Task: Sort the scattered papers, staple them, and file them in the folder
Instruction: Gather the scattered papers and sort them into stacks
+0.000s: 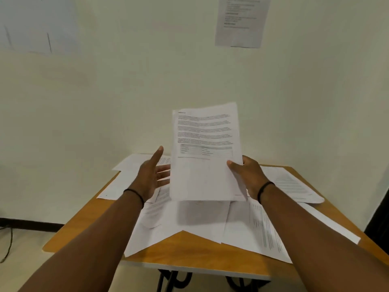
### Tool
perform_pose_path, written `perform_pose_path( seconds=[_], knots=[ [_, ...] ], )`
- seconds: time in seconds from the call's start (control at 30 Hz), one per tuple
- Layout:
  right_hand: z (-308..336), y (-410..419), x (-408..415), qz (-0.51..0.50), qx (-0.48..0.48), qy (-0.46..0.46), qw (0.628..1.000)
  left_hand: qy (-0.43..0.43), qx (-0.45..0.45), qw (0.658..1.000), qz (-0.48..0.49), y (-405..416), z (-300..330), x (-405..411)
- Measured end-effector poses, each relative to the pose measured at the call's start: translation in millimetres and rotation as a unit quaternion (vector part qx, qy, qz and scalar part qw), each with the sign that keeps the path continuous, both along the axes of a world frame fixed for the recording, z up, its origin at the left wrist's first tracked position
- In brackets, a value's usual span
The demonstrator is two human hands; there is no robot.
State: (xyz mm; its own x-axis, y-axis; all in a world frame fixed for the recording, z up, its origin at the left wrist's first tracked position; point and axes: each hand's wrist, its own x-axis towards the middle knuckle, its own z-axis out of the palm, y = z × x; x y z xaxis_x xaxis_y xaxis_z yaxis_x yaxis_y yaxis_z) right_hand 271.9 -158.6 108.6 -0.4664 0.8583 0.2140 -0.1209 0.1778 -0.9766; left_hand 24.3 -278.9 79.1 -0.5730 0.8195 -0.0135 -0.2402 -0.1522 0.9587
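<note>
Table (195, 251): loose papers (248, 230) scattered across top, overlapping, some overhanging edges
Held sheets (205, 152): raised upright above table centre, 12 o'clock of pile; light, thin, floppy, likely slippery against each other; best held at lower edge or corner
Right hand (247, 175): at sheets' 4 o'clock, thumb in front pinching lower right edge
Left hand (152, 175): at 8 o'clock, fingers spread, palm toward sheets; fingertips hidden behind paper, contact unclear

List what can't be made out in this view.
- Text on the held sheet, head view: too blurred to read.
- Left hand fingertips: behind that sheet.
- Right hand fingers: behind the sheet; only the thumb shows.
- Wall notice: cut by the top edge, blurred.
- Stapler and folder: not seen; possibly under the papers or out of frame.
</note>
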Motion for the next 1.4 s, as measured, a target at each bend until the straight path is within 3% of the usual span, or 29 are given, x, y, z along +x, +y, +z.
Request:
perform_pose_path(
  seconds=[0.13, 0.27, 0.4, 0.47, 0.6, 0.73, 0.87, 0.97, 1.17, 1.27, 1.4],
  knots=[
    [-30, 5, -1, 0.003, 0.016, -0.100, 0.995, -0.008, 0.029, 0.996, -0.087, 14, -5, 4],
    [-70, 19, -5, -0.033, 0.045, -0.192, 0.980, -0.089, 0.060, 0.989, -0.104, 35, -34, 10],
    [-94, 31, -16, -0.041, 0.049, -0.260, 0.964, -0.069, 0.023, 0.996, -0.055, 50, -58, 8],
    [-102, 37, -21, -0.095, 0.118, -0.330, 0.932, -0.043, -0.030, 0.999, -0.005, 60, -71, 7],
    [-112, 57, -12, -0.228, 0.204, -0.364, 0.880, -0.005, -0.092, 0.996, 0.008, 75, -88, -1],
    [-120, 90, 10, -0.251, 0.284, -0.490, 0.785, 0.009, -0.099, 0.995, -0.023, 81, -95, -9],
    [-130, 115, 14, -0.236, 0.304, -0.601, 0.700, -0.023, -0.081, 0.996, -0.035, 75, -109, -11],
    [-141, 120, 15, -0.219, 0.299, -0.647, 0.666, -0.028, -0.056, 0.998, -0.023, 75, -120, -16],
    [-130, 114, 22, -0.265, 0.395, -0.628, 0.617, -0.033, -0.057, 0.998, 0.004, 80, -127, -20],
    [-116, 112, 20, -0.294, 0.420, -0.575, 0.637, -0.025, -0.059, 0.998, 0.012, 79, -133, -21],
    [-76, 115, 16, -0.300, 0.395, -0.427, 0.756, -0.021, -0.058, 0.998, 0.026, 77, -135, -21]
  ],
)
